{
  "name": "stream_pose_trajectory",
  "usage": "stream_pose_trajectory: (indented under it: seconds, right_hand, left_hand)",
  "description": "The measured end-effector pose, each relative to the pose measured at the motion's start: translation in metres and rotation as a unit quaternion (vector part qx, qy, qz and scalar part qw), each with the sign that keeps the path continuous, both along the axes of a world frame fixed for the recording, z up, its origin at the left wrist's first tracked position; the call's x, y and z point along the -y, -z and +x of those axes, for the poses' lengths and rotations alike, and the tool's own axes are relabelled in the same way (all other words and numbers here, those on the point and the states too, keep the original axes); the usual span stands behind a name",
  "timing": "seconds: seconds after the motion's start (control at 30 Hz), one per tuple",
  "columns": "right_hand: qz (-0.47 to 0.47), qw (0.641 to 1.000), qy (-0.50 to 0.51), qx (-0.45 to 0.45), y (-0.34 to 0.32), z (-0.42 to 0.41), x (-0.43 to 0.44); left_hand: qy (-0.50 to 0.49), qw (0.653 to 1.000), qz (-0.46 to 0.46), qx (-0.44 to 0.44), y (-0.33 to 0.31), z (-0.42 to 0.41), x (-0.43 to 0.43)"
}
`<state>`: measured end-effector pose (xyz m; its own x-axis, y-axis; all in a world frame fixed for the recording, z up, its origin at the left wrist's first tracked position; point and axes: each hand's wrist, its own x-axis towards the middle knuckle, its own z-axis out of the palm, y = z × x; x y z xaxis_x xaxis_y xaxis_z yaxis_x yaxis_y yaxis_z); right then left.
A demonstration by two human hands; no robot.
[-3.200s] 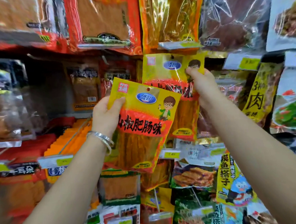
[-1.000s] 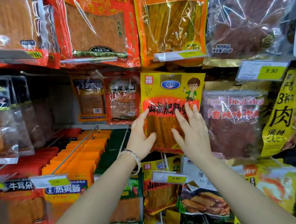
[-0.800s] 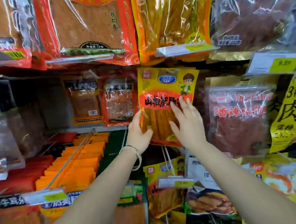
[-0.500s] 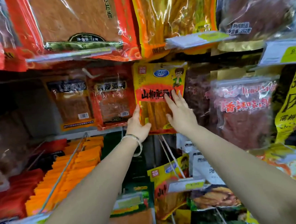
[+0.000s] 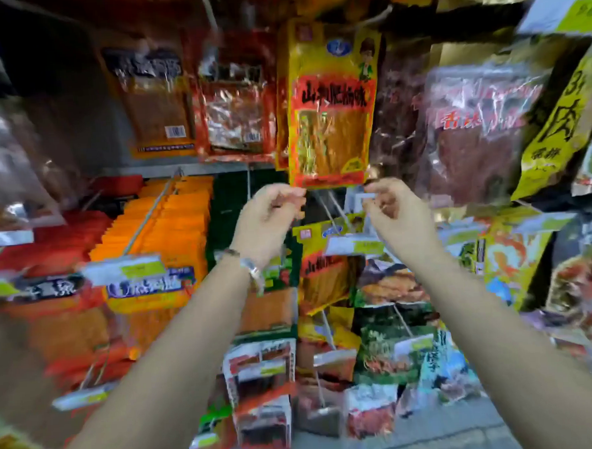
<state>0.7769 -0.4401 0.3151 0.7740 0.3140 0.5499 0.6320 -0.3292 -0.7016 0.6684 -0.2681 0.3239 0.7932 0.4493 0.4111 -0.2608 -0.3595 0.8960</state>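
Yellow snack packet (image 5: 333,119) hangs upright from a peg in the upper middle of the rack, print facing you. Its bottom edge sits right above both of your hands.

Your left hand (image 5: 267,219): fingers loosely curled, tips at the packet's lower left corner. Your right hand (image 5: 400,215): same posture, tips at the lower right corner. Motion blur; cannot tell whether either hand pinches the edge, only touches it, or is just clear of it.

Bracelet (image 5: 248,266) on your left wrist. Red packet (image 5: 238,124) hangs just left of the yellow one, a clear bag of dried meat (image 5: 481,128) to its right. Price tag (image 5: 354,245) sits between your wrists. Orange packs (image 5: 171,224) are stacked lower left.
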Motion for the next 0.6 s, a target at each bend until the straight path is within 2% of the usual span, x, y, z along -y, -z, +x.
stream_pose_trajectory:
  seconds: [0.07, 0.13, 0.23, 0.3, 0.33, 0.4, 0.47, 0.53, 0.6]
  right_hand:
    - [-0.014, 0.997, -0.029, -0.065, 0.050, -0.036, 0.020]
    - [-0.051, 0.983, -0.076, -0.159, 0.106, -0.079, 0.039]
    - [-0.191, 0.935, -0.131, -0.267, 0.188, -0.147, 0.063]
    - [-0.279, 0.883, -0.172, -0.337, 0.235, -0.191, 0.077]
    - [-0.309, 0.849, -0.193, -0.382, 0.256, -0.213, 0.084]
    - [-0.385, 0.779, -0.228, -0.440, 0.293, -0.253, 0.094]
    - [-0.468, 0.705, -0.267, -0.461, 0.321, -0.291, 0.100]
    - [-0.525, 0.638, -0.302, -0.476, 0.336, -0.326, 0.103]
    - [-0.568, 0.597, -0.333, -0.458, 0.346, -0.353, 0.098]
  left_hand:
    - [0.009, 0.998, -0.050, -0.034, 0.046, -0.041, 0.014]
    - [0.006, 0.987, -0.078, -0.141, 0.107, -0.084, 0.029]
    - [-0.029, 0.948, -0.178, -0.262, 0.202, -0.169, 0.060]
    - [-0.074, 0.886, -0.278, -0.365, 0.256, -0.236, 0.083]
    - [-0.076, 0.852, -0.287, -0.432, 0.279, -0.272, 0.095]
    - [-0.059, 0.786, -0.263, -0.556, 0.321, -0.341, 0.115]
    - [-0.023, 0.736, -0.230, -0.636, 0.342, -0.403, 0.133]
    - [-0.061, 0.721, -0.213, -0.657, 0.350, -0.448, 0.138]
    - [-0.154, 0.716, -0.261, -0.629, 0.354, -0.482, 0.134]
